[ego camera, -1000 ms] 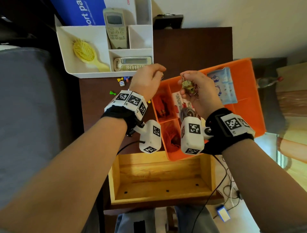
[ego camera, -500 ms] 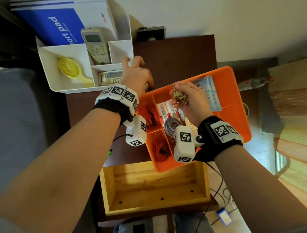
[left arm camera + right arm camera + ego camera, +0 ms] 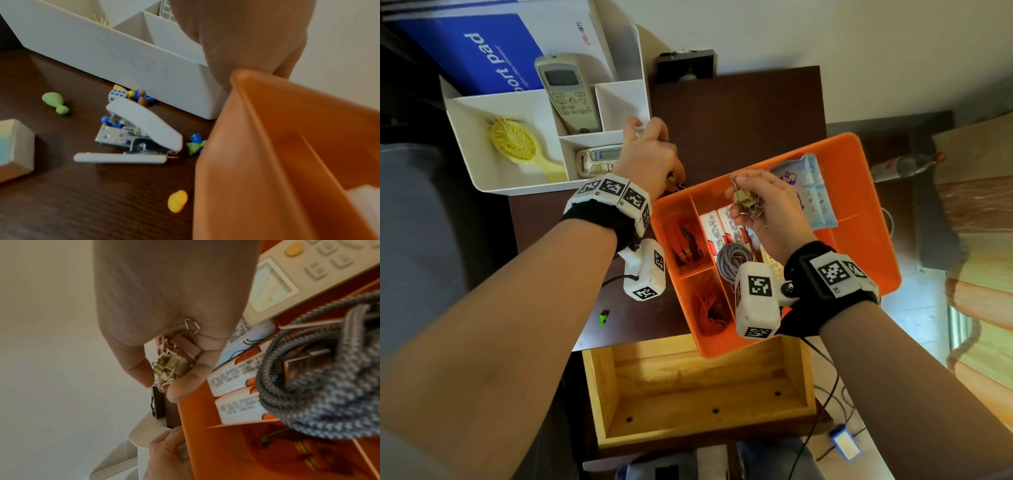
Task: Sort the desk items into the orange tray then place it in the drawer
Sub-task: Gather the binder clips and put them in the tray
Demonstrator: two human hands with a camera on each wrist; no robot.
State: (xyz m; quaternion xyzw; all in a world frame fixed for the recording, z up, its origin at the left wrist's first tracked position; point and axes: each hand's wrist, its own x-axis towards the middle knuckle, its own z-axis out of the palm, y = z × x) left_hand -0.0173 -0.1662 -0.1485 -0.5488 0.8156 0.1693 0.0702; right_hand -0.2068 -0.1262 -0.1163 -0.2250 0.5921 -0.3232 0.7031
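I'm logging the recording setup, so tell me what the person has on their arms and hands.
Both forearms are bare, with no sleeves. Each wrist wears a black strap topped by a white band of square black-and-white tag markers. A white boxy camera unit, also tagged, hangs beneath each wrist, each trailing a thin black cable. The left hand and right hand are bare, without gloves.

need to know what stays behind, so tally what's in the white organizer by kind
remotes: 2
hairbrush: 1
pad: 1
total: 4
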